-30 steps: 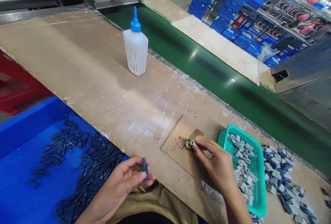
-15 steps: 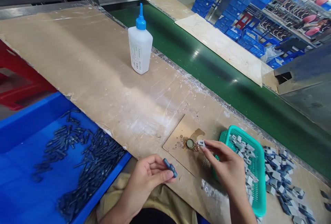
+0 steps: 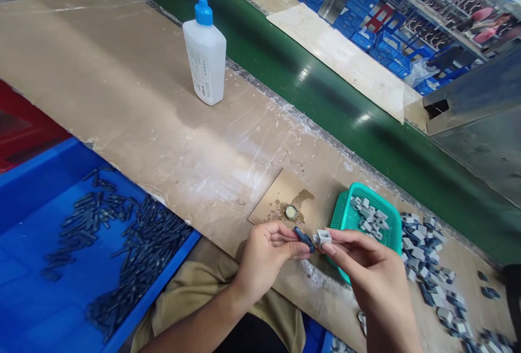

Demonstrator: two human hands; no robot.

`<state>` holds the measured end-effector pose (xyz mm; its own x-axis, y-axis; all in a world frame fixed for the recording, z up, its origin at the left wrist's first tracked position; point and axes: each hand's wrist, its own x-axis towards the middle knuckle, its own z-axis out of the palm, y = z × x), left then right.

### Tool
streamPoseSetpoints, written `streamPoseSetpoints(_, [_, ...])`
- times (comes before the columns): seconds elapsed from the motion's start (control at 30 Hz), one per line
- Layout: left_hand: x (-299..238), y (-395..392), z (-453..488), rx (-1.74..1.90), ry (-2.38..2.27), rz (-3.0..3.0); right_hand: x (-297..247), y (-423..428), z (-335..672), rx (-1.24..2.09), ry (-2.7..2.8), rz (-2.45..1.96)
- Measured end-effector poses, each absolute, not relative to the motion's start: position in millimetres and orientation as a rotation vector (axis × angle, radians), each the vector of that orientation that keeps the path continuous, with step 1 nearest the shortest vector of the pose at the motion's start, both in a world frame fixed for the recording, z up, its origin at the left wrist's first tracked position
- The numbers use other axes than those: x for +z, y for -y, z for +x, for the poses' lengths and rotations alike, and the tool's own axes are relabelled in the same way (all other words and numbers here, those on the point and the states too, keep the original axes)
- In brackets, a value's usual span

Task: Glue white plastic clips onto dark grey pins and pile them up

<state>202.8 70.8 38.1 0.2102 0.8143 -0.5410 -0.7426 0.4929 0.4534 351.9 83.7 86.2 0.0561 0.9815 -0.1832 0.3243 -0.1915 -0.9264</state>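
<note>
Between the thumb and fingers of my left hand (image 3: 271, 255) is a small dark blue plastic part (image 3: 304, 239), rod-like with a wider end. My right hand (image 3: 368, 266) pinches a small light grey hollow block (image 3: 323, 237). The two pieces are held close together, end to end; whether they touch I cannot tell. Just beyond them, a small round cap (image 3: 290, 212) with liquid in it sits on a cardboard square (image 3: 266, 203) with wet stains. A green basket (image 3: 337, 214) of grey blocks stands behind my right hand, partly hidden by it.
A blue bin (image 3: 24, 201) at left holds many dark blue parts. A white bottle (image 3: 207, 65) with a blue nozzle stands on the cardboard-covered table (image 3: 134, 108). Joined grey-and-blue pieces (image 3: 425, 255) lie right of the basket. A green conveyor belt (image 3: 285, 65) runs behind.
My left hand has moved right and up with the blue part, bringing it close to the grey block. The right hand has turned slightly. The whole view has shifted.
</note>
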Motion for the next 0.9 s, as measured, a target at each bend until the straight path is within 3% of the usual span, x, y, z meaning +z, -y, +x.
streamPoseSetpoints(0.47, [49.6, -74.9, 199.0, 1.01, -0.937, 0.311, 84.4, -77.3, 360.1, 1.123, 1.577, -1.546])
streamPoseSetpoints(0.7, [54.1, -85.3, 206.9, 0.973, -0.995, 0.462, 77.0, -83.6, 363.0, 1.58, 0.969, -1.536])
streamPoseSetpoints(0.9, [44.7, -68.2, 159.9, 1.109, -1.433, 0.754, 73.3, -83.3, 386.1, 1.485, 0.764, -1.482])
